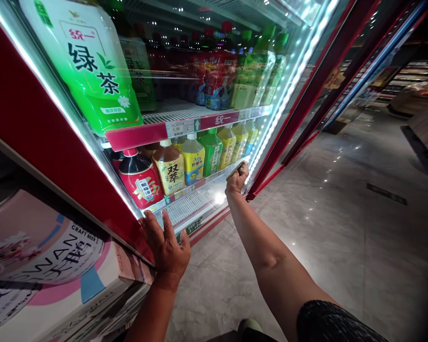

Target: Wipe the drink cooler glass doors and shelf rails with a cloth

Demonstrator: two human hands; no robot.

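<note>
A lit drinks cooler with a red frame stands in front of me. My left hand is open with fingers spread, at the lower left of the cooler's front, just below the red-labelled bottle; whether it touches the glass I cannot tell. My right hand is closed at the lower right corner of the cooler, near the light strip. A bit of something beige, perhaps cloth, shows at its fingers, too small to make out. Several bottled drinks, such as a yellow-and-blue bottle and a green bottle, line the lower shelf.
At left, cartons with a beer can print are stacked against the cooler's side. A large green tea bottle picture covers the upper left. More bottles stand on the upper shelf. Grey tiled floor extends right.
</note>
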